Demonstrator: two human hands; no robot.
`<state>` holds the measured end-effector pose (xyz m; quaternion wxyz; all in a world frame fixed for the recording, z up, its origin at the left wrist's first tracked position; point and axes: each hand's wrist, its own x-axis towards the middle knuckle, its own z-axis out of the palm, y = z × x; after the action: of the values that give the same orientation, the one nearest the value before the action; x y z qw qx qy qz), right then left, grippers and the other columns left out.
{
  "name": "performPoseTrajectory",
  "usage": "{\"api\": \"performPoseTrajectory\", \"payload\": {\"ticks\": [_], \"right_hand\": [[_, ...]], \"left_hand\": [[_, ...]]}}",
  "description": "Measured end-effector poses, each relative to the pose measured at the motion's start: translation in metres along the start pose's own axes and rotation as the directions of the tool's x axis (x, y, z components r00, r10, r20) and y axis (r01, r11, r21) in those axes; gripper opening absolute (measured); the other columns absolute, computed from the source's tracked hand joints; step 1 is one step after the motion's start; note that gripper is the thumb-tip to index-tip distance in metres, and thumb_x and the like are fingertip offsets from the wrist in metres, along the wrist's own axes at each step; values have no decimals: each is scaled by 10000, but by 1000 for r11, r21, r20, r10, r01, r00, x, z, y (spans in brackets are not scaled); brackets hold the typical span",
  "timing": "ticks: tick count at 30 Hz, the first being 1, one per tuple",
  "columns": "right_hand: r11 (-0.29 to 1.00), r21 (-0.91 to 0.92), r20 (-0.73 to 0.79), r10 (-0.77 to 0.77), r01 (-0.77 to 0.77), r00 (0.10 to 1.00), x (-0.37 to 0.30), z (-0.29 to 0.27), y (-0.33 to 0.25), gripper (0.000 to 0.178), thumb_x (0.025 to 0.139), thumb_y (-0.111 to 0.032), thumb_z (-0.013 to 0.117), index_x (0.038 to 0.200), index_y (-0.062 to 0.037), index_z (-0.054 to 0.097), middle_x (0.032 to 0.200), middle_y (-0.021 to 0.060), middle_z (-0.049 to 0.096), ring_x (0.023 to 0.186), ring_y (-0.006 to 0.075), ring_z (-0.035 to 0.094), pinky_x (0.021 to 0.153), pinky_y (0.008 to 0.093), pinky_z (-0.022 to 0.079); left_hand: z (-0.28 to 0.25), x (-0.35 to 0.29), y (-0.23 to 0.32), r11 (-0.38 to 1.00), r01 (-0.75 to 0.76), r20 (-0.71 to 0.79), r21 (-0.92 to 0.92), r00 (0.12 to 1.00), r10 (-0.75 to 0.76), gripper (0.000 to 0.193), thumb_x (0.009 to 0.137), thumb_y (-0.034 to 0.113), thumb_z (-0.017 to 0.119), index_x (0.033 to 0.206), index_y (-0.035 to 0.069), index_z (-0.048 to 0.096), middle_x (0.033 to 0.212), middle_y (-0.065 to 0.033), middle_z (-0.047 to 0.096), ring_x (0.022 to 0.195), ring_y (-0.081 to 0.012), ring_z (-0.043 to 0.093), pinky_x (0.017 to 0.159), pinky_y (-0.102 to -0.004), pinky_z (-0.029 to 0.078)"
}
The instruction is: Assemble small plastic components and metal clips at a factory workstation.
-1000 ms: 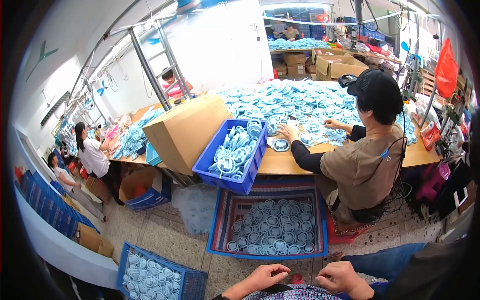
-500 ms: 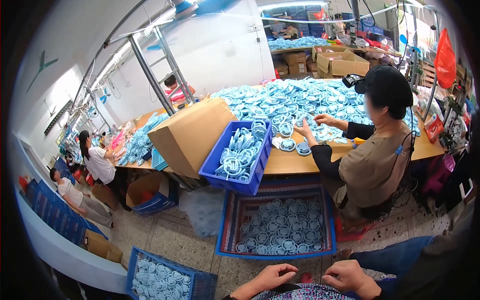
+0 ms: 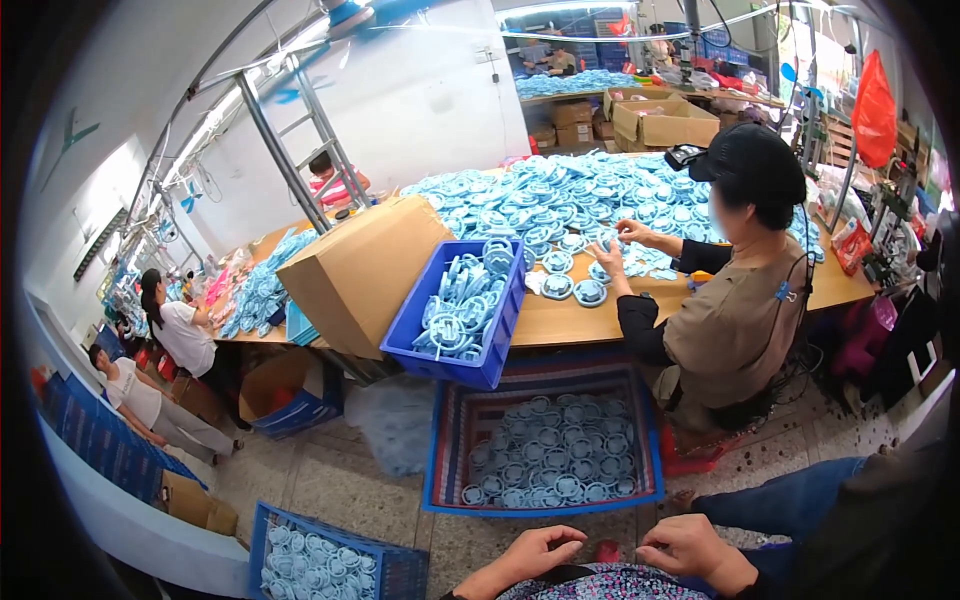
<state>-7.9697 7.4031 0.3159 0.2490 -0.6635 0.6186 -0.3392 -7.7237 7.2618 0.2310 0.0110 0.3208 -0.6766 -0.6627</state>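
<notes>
patterned cloth (image 3: pixel 590 583) sat under both hands; left hand (image 3: pixel 540 553) and right hand (image 3: pixel 690 548) had drawn closer, loosely curled, gripping nothing.

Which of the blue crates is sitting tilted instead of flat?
The blue crate leaning at the table's edge beside the cardboard box; the others rest flat on the floor.

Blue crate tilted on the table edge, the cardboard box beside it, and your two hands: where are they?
Blue crate (image 3: pixel 497 330), head view, right wall.
Cardboard box (image 3: pixel 365 270), head view, side.
Left hand (image 3: pixel 540 553), head view, back.
Right hand (image 3: pixel 690 550), head view, back.
</notes>
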Motion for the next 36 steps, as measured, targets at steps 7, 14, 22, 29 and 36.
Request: {"api": "performPoseTrajectory", "payload": {"ticks": [7,14,22,29,36], "right_hand": [[1000,13,14,-5,5,1000,0,3,-1,194,811,-263,737,773,-77,696,679,80,640,586,231,628,529,317,493],[997,-15,-4,-77,77,997,-2,4,1,200,808,-260,740,759,-73,690,664,83,624,579,245,615,517,326,477],[997,14,-6,-69,70,998,-14,6,13,201,829,-273,727,791,-78,692,683,78,636,603,238,628,537,325,486],[997,16,-5,-72,72,997,-17,7,11,235,855,-314,696,767,-98,669,669,51,616,618,239,621,543,343,483],[996,14,-14,-90,90,996,-17,10,11,234,856,-309,693,768,-94,664,672,61,611,618,244,616,537,349,480]], "left_hand": [[-3,-9,12,995,83,-12,-58,996,-83,302,942,260,633,1173,67,657,862,26,655,748,-43,572,691,-217,479],[-1,-11,14,994,75,-12,-81,997,-76,284,944,237,633,1170,67,658,876,21,660,762,-47,585,705,-214,488],[7,-12,15,994,70,2,-88,998,-71,280,943,215,635,1165,46,652,900,3,682,816,-60,629,749,-218,507],[16,-17,24,983,-157,-120,-99,982,145,189,942,103,606,1091,-10,633,887,-52,673,803,-133,666,709,-267,547],[6,-19,19,989,75,-16,-128,997,-77,279,943,207,633,1160,33,650,921,-13,695,836,-65,637,764,-220,510]]}}
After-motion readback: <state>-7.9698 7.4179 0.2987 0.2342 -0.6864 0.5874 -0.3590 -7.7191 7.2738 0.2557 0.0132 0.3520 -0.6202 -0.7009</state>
